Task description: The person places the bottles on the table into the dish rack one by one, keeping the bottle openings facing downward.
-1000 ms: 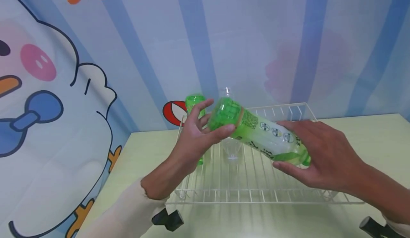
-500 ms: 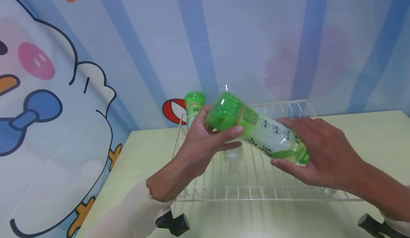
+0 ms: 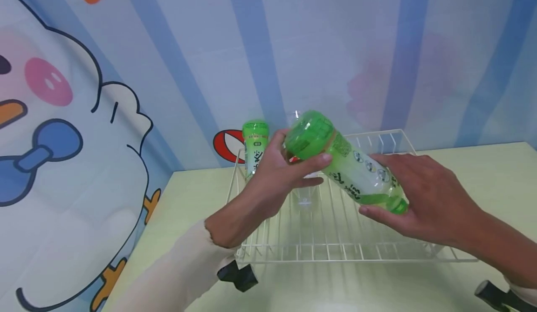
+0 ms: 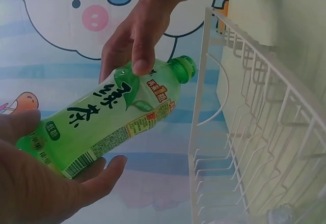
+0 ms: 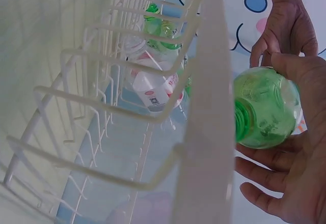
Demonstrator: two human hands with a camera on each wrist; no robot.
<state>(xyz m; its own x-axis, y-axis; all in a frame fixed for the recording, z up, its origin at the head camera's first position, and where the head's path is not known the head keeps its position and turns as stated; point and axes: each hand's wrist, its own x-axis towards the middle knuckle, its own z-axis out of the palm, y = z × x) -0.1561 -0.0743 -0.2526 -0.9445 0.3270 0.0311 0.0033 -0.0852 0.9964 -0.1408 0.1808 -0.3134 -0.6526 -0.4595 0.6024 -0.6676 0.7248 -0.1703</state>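
A green plastic tea bottle is held tilted above the wire rack, base up at the left, narrow neck down at the right. My left hand grips the base end, thumb in front. My right hand holds the neck end between thumb and fingers. In the left wrist view the bottle's neck points toward the rack rim, apart from it. The right wrist view shows green threads on the neck; whether a cap is on, I cannot tell.
Below the hands, a white wire rack stands on a pale table. Another green bottle stands base up at its back left. Beside that is a clear bottle; a white and red label shows there. A printed cloth hangs behind.
My left hand and the bottle's base end have moved right and slightly up, tilting the bottle more steeply. The right hand has hardly moved. More of the upended bottle behind now shows.
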